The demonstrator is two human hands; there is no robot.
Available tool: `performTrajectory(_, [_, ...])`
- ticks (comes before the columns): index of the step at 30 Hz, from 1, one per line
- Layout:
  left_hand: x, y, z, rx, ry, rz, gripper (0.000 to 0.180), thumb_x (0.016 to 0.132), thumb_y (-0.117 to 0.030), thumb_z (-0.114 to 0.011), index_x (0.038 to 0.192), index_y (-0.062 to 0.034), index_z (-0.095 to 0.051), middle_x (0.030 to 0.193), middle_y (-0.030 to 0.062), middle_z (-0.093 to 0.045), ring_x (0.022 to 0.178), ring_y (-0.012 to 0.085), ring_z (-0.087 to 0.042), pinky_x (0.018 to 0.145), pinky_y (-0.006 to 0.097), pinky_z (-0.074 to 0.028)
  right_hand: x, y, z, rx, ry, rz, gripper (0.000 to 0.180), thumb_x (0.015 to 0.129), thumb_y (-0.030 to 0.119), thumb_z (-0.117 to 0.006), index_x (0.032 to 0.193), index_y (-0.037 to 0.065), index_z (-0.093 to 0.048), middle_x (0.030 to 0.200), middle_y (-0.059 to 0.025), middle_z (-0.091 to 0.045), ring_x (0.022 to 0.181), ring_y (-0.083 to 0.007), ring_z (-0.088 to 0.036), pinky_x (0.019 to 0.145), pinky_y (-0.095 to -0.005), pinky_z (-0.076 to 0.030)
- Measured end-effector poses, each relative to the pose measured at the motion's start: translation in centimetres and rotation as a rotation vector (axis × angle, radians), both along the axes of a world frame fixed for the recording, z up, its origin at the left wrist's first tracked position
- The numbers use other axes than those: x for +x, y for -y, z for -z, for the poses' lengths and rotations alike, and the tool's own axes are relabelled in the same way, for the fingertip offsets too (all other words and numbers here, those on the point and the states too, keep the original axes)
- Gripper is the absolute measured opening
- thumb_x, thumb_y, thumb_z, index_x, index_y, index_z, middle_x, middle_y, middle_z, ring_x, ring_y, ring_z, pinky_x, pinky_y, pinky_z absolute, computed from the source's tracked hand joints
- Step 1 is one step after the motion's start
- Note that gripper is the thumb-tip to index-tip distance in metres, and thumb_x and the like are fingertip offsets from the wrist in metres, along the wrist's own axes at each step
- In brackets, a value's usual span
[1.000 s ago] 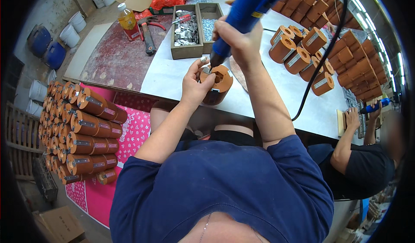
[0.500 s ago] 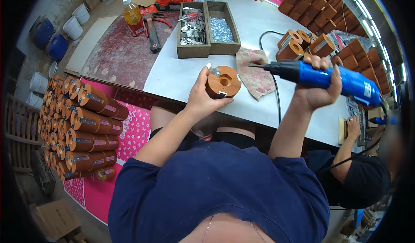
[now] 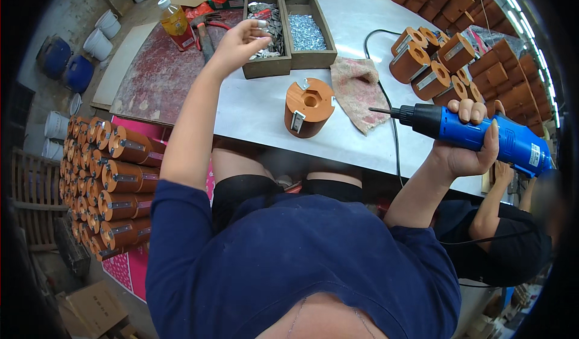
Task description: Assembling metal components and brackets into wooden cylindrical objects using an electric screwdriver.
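Note:
My right hand [image 3: 467, 143] grips a blue electric screwdriver [image 3: 512, 143] with a black nose, its thin bit pointing left above the table. Over the near-left part of the left wooden compartment [image 3: 265, 68], which holds flat metal pieces [image 3: 275, 31], is my left hand [image 3: 241, 45]. Its thumb and fingers are apart, and nothing shows in them; one fingertip has a white covering. An orange-brown wooden cylinder [image 3: 319, 95] stands upright on the table in front of me, touched by neither hand. It has a hexagonal recess in its top and metal plates at its rim.
Beside the metal pieces, another compartment [image 3: 326, 53] holds small silvery screws. A stained cloth [image 3: 359, 92] lies right of the cylinder. Behind the cloth runs a black cable [image 3: 395, 135]. More cylinders [image 3: 431, 80] stand at right; many are stacked at left [image 3: 123, 203]. A co-worker [image 3: 497, 236] sits at right.
My left hand has let go of the cylinder and moved up and left to the metal pieces. The cylinder now stands alone. My right hand has shifted right and down with the screwdriver.

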State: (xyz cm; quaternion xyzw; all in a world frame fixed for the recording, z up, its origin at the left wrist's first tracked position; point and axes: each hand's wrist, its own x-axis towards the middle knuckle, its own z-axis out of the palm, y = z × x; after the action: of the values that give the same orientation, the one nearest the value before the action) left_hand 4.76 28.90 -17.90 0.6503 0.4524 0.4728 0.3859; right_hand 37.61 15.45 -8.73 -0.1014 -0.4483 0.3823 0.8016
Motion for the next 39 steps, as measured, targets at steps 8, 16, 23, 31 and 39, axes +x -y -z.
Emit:
performTrajectory(8, [2.9,-3.9,0.7,-0.02,-1.26,-0.117,0.03,0.069,-0.022,-0.062,0.097,-0.0122,-0.059,0.101,0.008,-0.058,0.096,0.0253,-0.054,0.077,0.04,-0.043,1.0,1.0,0.1,0.037,0.086,0.033,0.05,0.076,0.02,-0.048,0.119,0.005,-0.028,0.071,-0.0081,-0.05,0.065,-0.0185,-0.052,0.067,-0.0379,-0.043])
performTrajectory(16, [3.2,-4.7,1.0,-0.06,-1.217,-0.178,0.027,0.07,-0.017,-0.059,0.096,-0.012,-0.056,0.101,0.0086,-0.059,0.097,0.025,-0.054,0.076,0.04,-0.043,1.7,1.0,0.3,0.018,0.081,0.044,0.05,0.076,0.02,-0.049,0.118,0.004,-0.027,0.069,-0.0088,-0.051,0.066,-0.0192,-0.054,0.067,-0.0385,-0.045])
performTrajectory(23, [4.2,-5.3,2.1,0.051,-1.062,-0.322,0.026,0.069,-0.014,-0.056,0.094,-0.0113,-0.057,0.09,0.0136,-0.06,0.089,0.0307,-0.056,0.074,0.041,-0.044,1.3,1.1,0.1,-0.024,-0.004,0.07,0.048,0.075,0.019,-0.048,0.116,0.002,-0.029,0.068,-0.0079,-0.05,0.065,-0.0186,-0.052,0.066,-0.0367,-0.044])
performTrajectory(31, [4.5,-3.3,1.6,0.04,-1.014,-0.394,0.018,0.066,-0.007,-0.051,0.081,-0.0083,-0.061,0.085,0.0155,-0.061,0.085,0.0305,-0.058,0.072,0.039,-0.046,-0.5,1.9,0.1,-0.036,0.086,0.13,0.032,0.078,0.021,-0.046,0.102,0.001,-0.041,0.068,-0.0058,-0.045,0.064,-0.016,-0.048,0.066,-0.0339,-0.043])
performTrajectory(39, [3.5,-0.6,-0.3,0.114,-0.466,-0.401,0.017,0.067,-0.014,-0.064,0.081,-0.0073,-0.061,0.075,0.0132,-0.061,0.074,0.0287,-0.06,0.065,0.035,-0.046,-0.8,1.8,-0.2,0.041,0.149,0.069,0.044,0.079,0.019,-0.045,0.118,0.006,-0.032,0.071,-0.0067,-0.048,0.065,-0.0158,-0.05,0.066,-0.0335,-0.044])
